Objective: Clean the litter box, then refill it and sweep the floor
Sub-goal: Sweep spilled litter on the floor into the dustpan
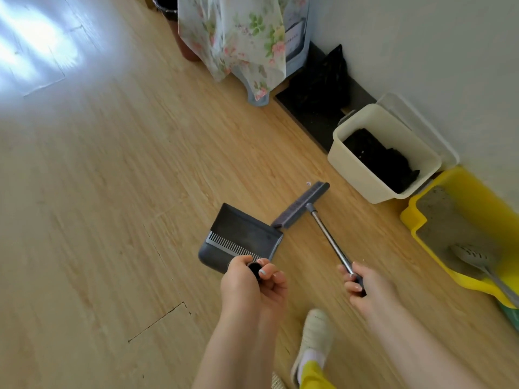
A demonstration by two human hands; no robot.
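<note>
left hand (252, 284) gripped the dustpan (238, 237) handle; right hand (365, 284) gripped the broom (300, 204) at frame centre.

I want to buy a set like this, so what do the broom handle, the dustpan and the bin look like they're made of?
Broom handle: looks like polished metal, with bright streaky reflections along a thin tube.
Dustpan: likely matte dark grey plastic, with a moulded comb of teeth at its rim.
Bin: seemingly smooth cream plastic, with rounded moulded walls, lined with a black bag.
</note>
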